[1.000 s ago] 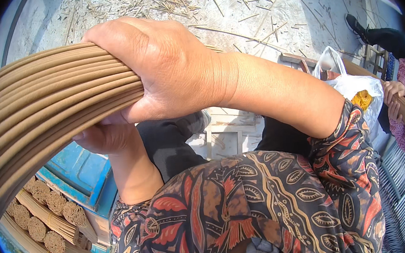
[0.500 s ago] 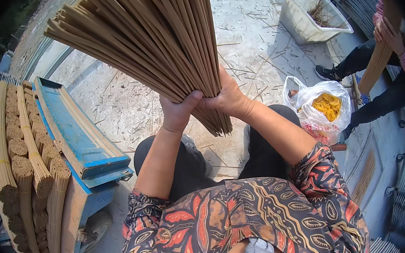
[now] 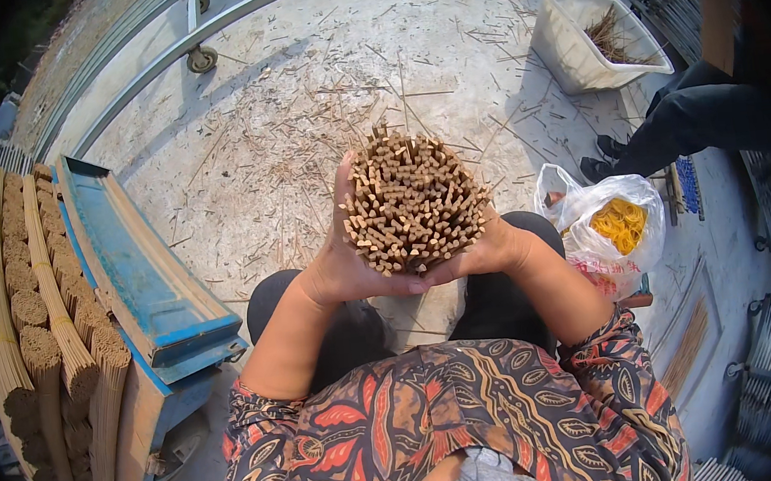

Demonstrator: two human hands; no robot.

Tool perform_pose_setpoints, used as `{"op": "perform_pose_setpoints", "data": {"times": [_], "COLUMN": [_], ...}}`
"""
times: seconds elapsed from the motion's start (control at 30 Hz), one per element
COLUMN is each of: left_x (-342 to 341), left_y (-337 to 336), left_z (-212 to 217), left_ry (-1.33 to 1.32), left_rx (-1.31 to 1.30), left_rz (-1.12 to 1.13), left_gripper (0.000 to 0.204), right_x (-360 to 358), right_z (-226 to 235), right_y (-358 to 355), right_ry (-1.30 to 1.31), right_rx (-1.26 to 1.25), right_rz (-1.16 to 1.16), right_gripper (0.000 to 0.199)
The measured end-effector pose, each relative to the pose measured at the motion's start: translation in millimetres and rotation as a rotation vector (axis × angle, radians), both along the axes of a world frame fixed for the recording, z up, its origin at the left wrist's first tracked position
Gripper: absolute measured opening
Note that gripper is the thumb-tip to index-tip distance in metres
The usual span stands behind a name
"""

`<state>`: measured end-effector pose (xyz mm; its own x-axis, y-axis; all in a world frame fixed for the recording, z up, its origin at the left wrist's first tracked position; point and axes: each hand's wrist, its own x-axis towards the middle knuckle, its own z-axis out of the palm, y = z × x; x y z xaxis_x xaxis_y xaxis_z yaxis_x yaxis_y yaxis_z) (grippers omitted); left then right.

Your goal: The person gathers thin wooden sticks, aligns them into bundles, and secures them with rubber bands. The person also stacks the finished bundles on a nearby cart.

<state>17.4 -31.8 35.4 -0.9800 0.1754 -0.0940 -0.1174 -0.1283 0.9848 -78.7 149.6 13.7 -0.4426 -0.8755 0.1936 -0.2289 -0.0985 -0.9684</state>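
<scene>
A thick bundle of thin brown sticks (image 3: 414, 200), which look like incense sticks, stands between my two hands in front of my knees. Its cut ends face up toward me, and they sit at uneven heights. My left hand (image 3: 342, 254) wraps the bundle's left side, and my right hand (image 3: 489, 241) wraps its right side. The thumbs come close together at the near edge. Most of the sticks' length is hidden below the ends and hands.
Tied stick bundles (image 3: 48, 342) are stacked in a blue-edged cart (image 3: 163, 311) at left. A plastic bag (image 3: 583, 238) of yellow rubber bands (image 3: 617, 225) sits by my right knee. A white bin (image 3: 572, 47) holds broken sticks. Another person's legs (image 3: 701, 113) are at right; stick scraps litter the floor.
The bundle was fanned out and leaning up to the left; now it is gathered and end-on to me. Both hands have shifted down around it. The other person at right has moved.
</scene>
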Motion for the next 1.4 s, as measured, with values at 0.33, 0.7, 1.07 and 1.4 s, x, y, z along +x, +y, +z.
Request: {"op": "perform_pose_setpoints", "data": {"times": [0.33, 0.7, 1.07, 1.4], "left_x": [6.2, 5.9, 6.2, -1.4], "left_y": [18.4, 7.4, 10.9, 6.4], "left_z": [-34.9, 0.4, 20.3, 13.0], "left_ry": [0.268, 0.671, 0.698, 0.694], "left_rx": [-0.085, -0.177, -0.306, -0.282], "left_rz": [0.162, 0.022, 0.074, 0.126], "left_gripper": [0.124, 0.142, 0.128, 0.133], "right_x": [10.9, 19.7, 16.6, 8.3], "right_z": [-22.8, 32.8, 9.8, 32.4], "right_y": [-5.9, -1.8, -2.0, -6.6], "right_ry": [0.138, 0.064, 0.373, 0.085], "right_rx": [-0.047, -0.333, -0.096, -0.181], "right_rz": [-0.082, -0.014, -0.175, 0.016], "right_gripper": [0.121, 0.116, 0.123, 0.131]}}
